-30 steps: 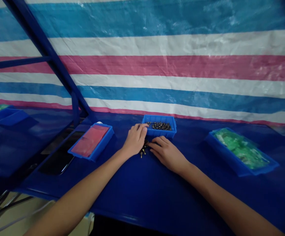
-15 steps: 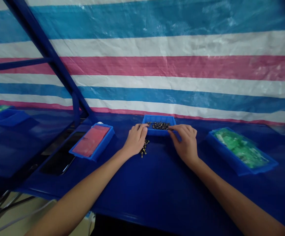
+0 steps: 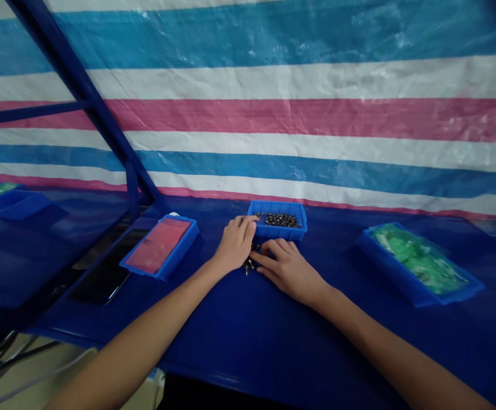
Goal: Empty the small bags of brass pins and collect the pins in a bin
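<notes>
My left hand (image 3: 236, 242) is at the near left corner of a blue plastic tray (image 3: 279, 230), its thumb and fingers closed over the rim. Inside the tray lie many small dark screws (image 3: 282, 220). In front of it, on the table, is a small pile of brass-coloured and dark screws (image 3: 248, 265), partly covered by my hands. My right hand (image 3: 289, 269) reaches to this pile from the right. Its index finger touches or hovers just over the screws, with the thumb apart below; no screw shows between them.
On the left stands a blue tray with pink-red packets (image 3: 160, 245), beside a dark phone (image 3: 101, 280). At the right is a blue tray of green packets (image 3: 421, 259). A blue metal frame (image 3: 98, 108) and striped sheeting (image 3: 294, 117) rise behind the blue table (image 3: 248, 336).
My right hand has moved from the right rim of the screw tray, left and nearer, to the pile on the table. My left hand has stayed in place.
</notes>
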A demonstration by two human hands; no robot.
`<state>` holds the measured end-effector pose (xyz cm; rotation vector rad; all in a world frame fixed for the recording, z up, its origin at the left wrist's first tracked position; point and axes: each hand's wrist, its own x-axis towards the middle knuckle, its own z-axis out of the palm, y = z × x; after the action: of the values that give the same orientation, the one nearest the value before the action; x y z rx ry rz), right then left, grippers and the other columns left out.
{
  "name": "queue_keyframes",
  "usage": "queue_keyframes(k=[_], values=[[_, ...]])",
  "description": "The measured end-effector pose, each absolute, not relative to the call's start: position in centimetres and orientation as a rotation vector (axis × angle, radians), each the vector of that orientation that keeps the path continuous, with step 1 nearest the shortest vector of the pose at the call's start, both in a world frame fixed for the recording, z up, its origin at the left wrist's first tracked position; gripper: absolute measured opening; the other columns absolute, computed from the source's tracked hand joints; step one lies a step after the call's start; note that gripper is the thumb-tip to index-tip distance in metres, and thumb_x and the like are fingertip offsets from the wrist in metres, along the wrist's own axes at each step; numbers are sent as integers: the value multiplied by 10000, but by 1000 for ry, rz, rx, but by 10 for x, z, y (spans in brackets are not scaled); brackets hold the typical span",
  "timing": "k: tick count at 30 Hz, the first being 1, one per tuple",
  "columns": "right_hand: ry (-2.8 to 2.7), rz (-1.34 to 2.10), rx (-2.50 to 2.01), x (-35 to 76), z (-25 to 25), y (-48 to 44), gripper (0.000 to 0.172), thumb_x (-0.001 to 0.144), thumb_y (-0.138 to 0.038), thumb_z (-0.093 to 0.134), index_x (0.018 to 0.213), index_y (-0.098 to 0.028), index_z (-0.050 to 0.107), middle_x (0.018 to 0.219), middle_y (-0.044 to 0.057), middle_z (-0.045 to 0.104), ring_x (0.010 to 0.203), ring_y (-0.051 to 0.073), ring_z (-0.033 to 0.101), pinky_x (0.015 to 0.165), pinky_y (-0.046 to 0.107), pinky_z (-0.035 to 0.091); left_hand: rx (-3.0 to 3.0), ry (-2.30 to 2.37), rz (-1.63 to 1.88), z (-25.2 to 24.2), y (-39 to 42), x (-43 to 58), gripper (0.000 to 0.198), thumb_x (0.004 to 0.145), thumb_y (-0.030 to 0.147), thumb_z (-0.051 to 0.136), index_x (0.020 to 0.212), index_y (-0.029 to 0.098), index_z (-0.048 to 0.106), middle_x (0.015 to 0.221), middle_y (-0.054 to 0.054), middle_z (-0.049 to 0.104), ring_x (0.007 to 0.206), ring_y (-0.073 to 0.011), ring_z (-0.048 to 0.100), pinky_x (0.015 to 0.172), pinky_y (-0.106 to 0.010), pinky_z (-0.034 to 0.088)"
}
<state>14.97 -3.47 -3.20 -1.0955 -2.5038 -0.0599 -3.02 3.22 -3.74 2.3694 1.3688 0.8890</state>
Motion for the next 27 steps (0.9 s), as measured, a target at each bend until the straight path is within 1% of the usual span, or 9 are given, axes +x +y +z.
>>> queue_keyframes(k=[3,6,9,11,15,20,24,27], values=[[-2505,-2,-1120,146,-32,-36,329,961,-330,476,1267,-281,587,1013,82,572,944,224,508,830,390,453,2369,1367,888,-37,32,-30,437,1027,397,156,1238,266,516,1223,-55,554,1128,-219,504,1010,-415,374],[-2462,87,-1115,148,-33,-35,276,969,-281,456,1187,-241,621,993,77,570,929,211,514,845,383,469,2361,1368,883,-36,31,-30,445,1026,401,152,1237,260,518,1226,-61,555,1135,-224,502,1013,-421,372],[-2373,119,-1174,152,-35,-34,217,960,-254,467,1106,-205,619,996,80,571,928,216,519,870,400,473,2361,1364,885,-36,31,-30,442,1027,403,157,1238,259,517,1232,-60,554,1134,-221,502,1015,-419,369],[-2322,110,-1233,154,-36,-33,207,948,-263,491,1109,-208,609,1005,83,566,925,223,521,878,420,473,2363,1363,891,-36,31,-30,438,1027,403,160,1234,261,519,1230,-57,556,1130,-219,502,1014,-416,370],[-2314,110,-1264,154,-39,-31,244,950,-267,489,1162,-214,597,1012,87,561,930,225,523,899,435,465,2362,1367,890,-37,32,-30,442,1027,403,158,1237,260,520,1230,-57,555,1130,-220,502,1012,-416,368],[-2286,134,-1254,154,-41,-30,174,950,-244,490,1054,-203,623,984,78,575,911,219,525,875,423,472,2358,1370,878,-36,31,-30,448,1026,413,153,1239,267,519,1234,-53,553,1132,-223,500,1011,-421,367],[-2268,175,-1241,155,-41,-29,141,952,-191,473,990,-191,608,946,68,599,883,208,532,855,410,478,2355,1365,880,-36,31,-30,455,1025,416,150,1239,260,520,1232,-60,553,1132,-224,501,1013,-420,368],[-2248,210,-1206,156,-40,-29,102,947,-201,494,960,-194,595,936,62,623,875,199,551,838,396,488,2357,1362,882,-36,32,-30,455,1025,415,151,1237,259,521,1228,-61,554,1126,-225,505,1008,-421,373]])
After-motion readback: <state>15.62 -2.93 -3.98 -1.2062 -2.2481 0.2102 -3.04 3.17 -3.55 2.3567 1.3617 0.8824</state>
